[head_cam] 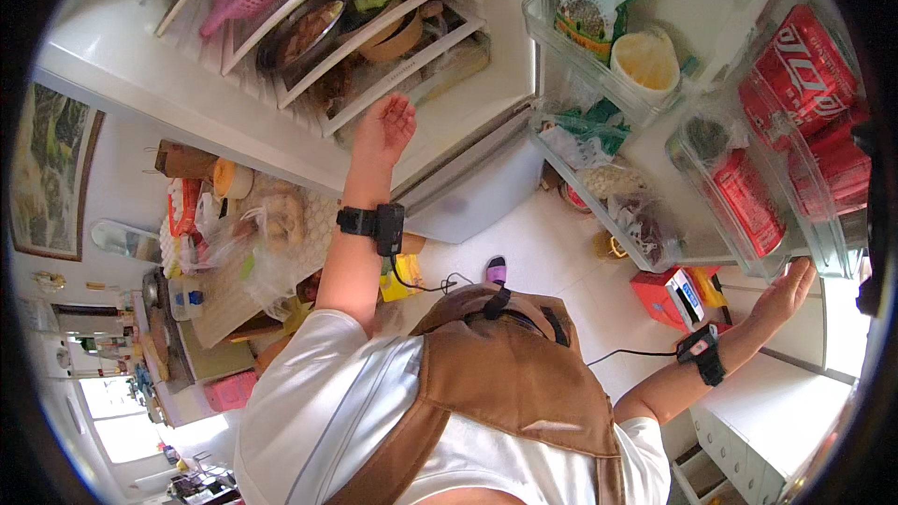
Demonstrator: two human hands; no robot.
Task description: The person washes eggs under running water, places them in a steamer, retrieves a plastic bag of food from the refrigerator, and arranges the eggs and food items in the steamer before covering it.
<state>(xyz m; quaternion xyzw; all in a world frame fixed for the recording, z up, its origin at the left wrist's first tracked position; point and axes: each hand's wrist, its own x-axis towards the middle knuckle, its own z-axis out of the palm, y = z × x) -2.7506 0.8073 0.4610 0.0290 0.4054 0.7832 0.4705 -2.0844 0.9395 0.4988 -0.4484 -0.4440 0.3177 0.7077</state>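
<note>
My left hand [389,126] is raised in front of the lowest shelf of an open refrigerator [463,147]. Its fingers are loosely curled, and I see nothing in the palm. Close by its fingertips runs the pale front edge of a drawer [400,78]. On the shelves above are a round metal bowl [309,28] of food and a tan bowl [393,38]. My right hand [791,289] is at the outer edge of the open refrigerator door [708,217], fingers nearly straight. Whether they wrap around the edge is hidden.
Red drink packs [800,84], a red can [747,203] and a white cup [645,66] fill the door bins. A red box [666,301] stands on the floor below the door. To my left, a table [224,308] carries plastic bags. A white cabinet [779,407] is at right.
</note>
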